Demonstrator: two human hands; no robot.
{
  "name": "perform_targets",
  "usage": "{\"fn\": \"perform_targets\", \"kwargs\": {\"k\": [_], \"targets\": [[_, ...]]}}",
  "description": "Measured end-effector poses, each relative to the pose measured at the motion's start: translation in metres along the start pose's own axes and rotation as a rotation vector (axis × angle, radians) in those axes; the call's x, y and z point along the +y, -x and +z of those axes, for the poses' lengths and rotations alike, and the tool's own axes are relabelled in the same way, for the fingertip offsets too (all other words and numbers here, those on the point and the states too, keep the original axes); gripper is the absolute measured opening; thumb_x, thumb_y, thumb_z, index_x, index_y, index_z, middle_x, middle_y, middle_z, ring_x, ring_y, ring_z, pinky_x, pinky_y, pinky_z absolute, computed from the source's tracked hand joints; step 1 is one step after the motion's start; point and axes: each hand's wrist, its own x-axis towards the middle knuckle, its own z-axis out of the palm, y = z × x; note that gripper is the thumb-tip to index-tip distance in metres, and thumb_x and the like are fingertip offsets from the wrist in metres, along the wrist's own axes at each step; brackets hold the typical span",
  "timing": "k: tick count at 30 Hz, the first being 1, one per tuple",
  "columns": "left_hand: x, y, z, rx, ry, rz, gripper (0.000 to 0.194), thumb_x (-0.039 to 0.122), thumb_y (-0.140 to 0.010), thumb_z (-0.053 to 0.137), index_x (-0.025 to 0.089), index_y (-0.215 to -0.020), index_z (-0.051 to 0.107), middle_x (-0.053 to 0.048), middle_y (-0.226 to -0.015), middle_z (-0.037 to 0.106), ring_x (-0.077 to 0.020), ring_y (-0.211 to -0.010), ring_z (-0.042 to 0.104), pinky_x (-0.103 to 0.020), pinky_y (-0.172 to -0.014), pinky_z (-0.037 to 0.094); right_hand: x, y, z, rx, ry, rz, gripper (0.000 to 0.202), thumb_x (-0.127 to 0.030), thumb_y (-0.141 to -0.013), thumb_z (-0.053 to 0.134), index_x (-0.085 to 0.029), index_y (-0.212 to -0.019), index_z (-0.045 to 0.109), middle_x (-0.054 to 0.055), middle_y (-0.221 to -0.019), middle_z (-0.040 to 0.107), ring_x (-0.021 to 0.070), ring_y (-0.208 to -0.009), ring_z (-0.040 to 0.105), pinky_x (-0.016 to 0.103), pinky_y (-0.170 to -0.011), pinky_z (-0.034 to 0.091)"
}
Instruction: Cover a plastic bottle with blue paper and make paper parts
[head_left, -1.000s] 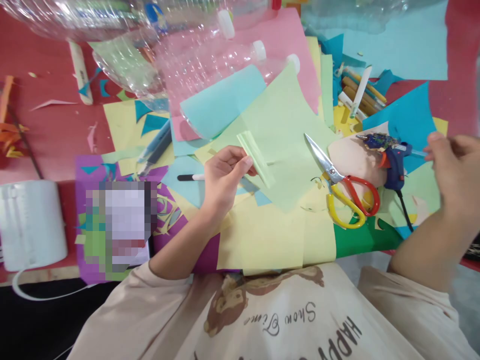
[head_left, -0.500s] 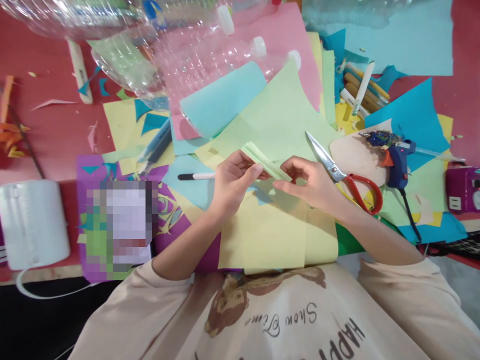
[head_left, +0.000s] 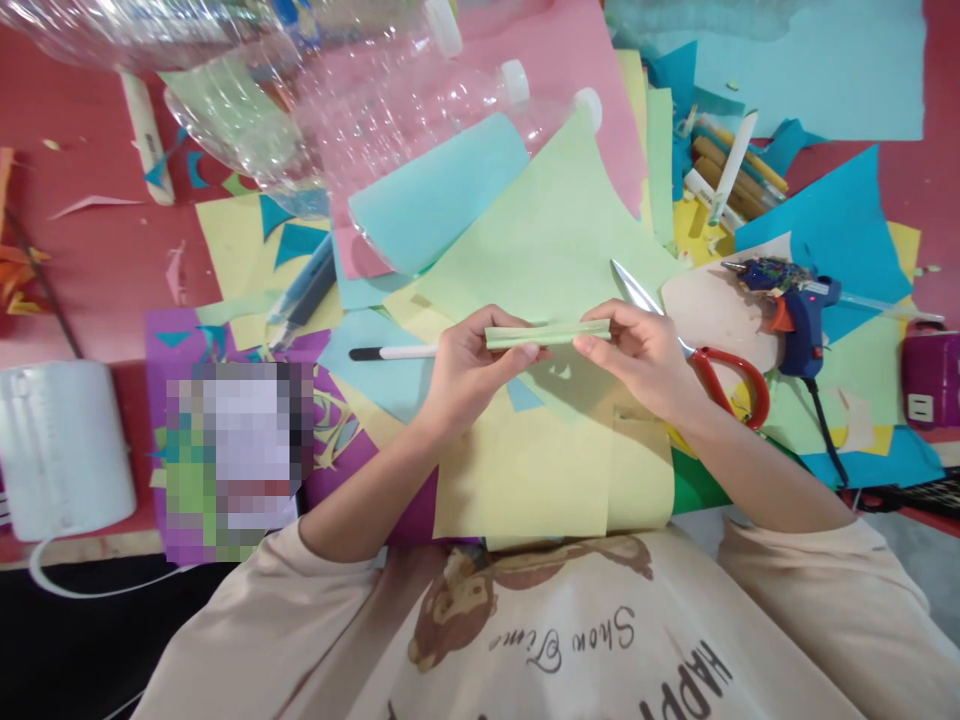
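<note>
A narrow folded strip of light green paper (head_left: 559, 332) is stretched level between my two hands, above the layered paper sheets. My left hand (head_left: 480, 360) pinches its left end between thumb and fingers. At the other end, my right hand (head_left: 637, 355) grips it the same way. Beneath the strip lie a large light green sheet (head_left: 525, 250) and a pale yellow sheet (head_left: 525, 480). Red-handled scissors (head_left: 724, 375) rest beside my right hand, partly hidden by it. A white pen with a black end (head_left: 397, 353) lies left of my left hand.
Clear plastic bottles (head_left: 420, 100) lie at the back, one behind a light blue paper piece (head_left: 442, 190). To the right are a blue glue gun (head_left: 802, 310) and several markers (head_left: 731, 170). A white zippered pouch (head_left: 64, 450) sits at far left, and paper scraps (head_left: 337, 420) are scattered about.
The green strip has turned from a slant to nearly level. My right hand has moved slightly right and up and now grips the strip's right end. The view has shifted slightly.
</note>
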Motion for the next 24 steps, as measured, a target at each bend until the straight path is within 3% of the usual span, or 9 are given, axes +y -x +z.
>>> {"fn": "perform_targets", "kwargs": {"k": [7,13,19,24], "targets": [[0.0029,0.0024,0.0043,0.011,-0.069,-0.015,0.024,0.035,-0.073,0.077,0.016,-0.075,0.063,-0.001,-0.073,0.071,-0.014,-0.069,0.071,-0.023,-0.067,0.059,-0.001,-0.0037,0.0023,-0.051,-0.077,-0.039,0.013,-0.027,-0.075,0.071,-0.017,-0.078,0.063,-0.001,-0.074,0.062,0.0092,-0.065,0.056,0.02,-0.056,0.043],[0.0052,0.0017,0.0033,-0.012,-0.089,-0.031,0.023,0.032,-0.072,0.077,0.018,-0.076,0.058,0.0,-0.077,0.068,-0.0126,-0.072,0.069,-0.022,-0.066,0.056,0.0004,-0.0046,0.0015,-0.077,-0.04,-0.04,0.011,-0.027,-0.078,0.07,-0.017,-0.077,0.066,-0.001,-0.072,0.064,0.0082,-0.061,0.053,0.021,-0.055,0.042],[0.0086,0.0022,0.0017,-0.03,-0.123,-0.04,0.039,0.028,-0.073,0.075,0.022,-0.106,0.055,-0.001,-0.082,0.073,-0.0153,-0.071,0.07,-0.022,-0.058,0.052,0.0018,-0.0043,0.0014,-0.08,-0.045,-0.024,0.014,-0.028,-0.075,0.074,-0.016,-0.078,0.067,-0.002,-0.072,0.064,0.0067,-0.058,0.049,0.02,-0.052,0.039],[0.0102,0.0037,0.002,-0.011,-0.188,-0.049,0.047,0.03,-0.073,0.074,0.022,-0.115,0.056,-0.002,-0.086,0.076,-0.0164,-0.067,0.071,-0.023,-0.053,0.051,0.0046,-0.0037,0.0015,-0.08,-0.04,-0.008,0.017,-0.033,-0.077,0.073,-0.017,-0.081,0.067,-0.002,-0.07,0.062,0.0075,-0.059,0.05,0.021,-0.052,0.039]]}}
